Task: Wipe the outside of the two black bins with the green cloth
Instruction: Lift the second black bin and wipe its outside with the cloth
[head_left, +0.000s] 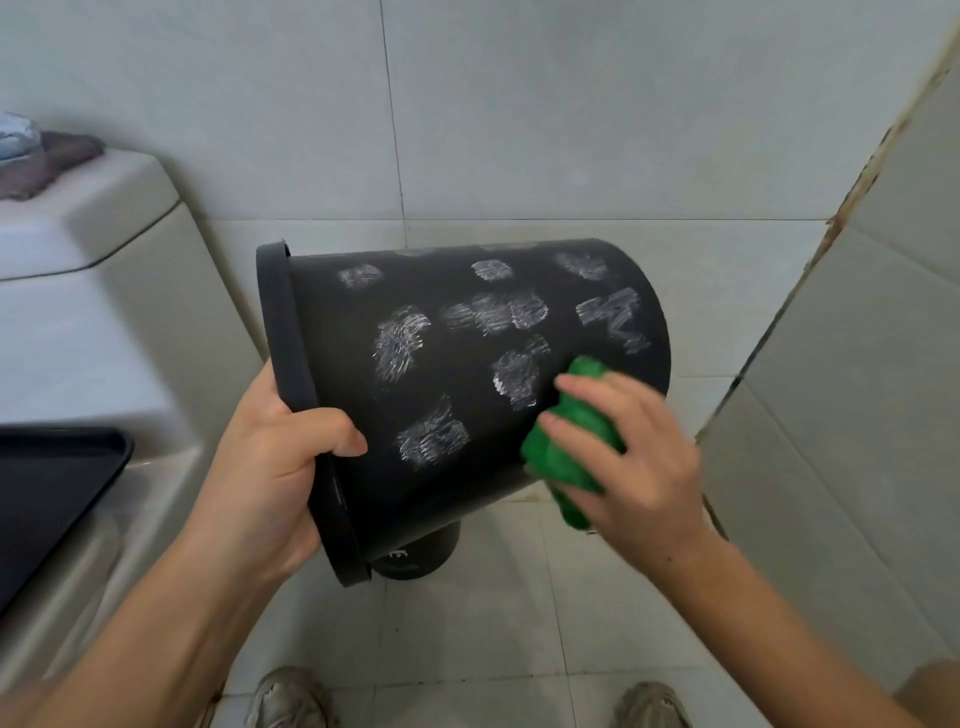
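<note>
Over the tiled floor | black bin (457, 395) gripped at rim by left hand (270, 467), light, rigid | green cloth (571, 441), soft, pressed on by right hand (628, 457)

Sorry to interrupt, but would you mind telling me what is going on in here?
A person is wiping a black bin tipped on its side. The left hand grips its rim, and the right hand presses a green cloth against its side. White smudges still cover much of the surface. A second black bin sits on the floor underneath.
</note>
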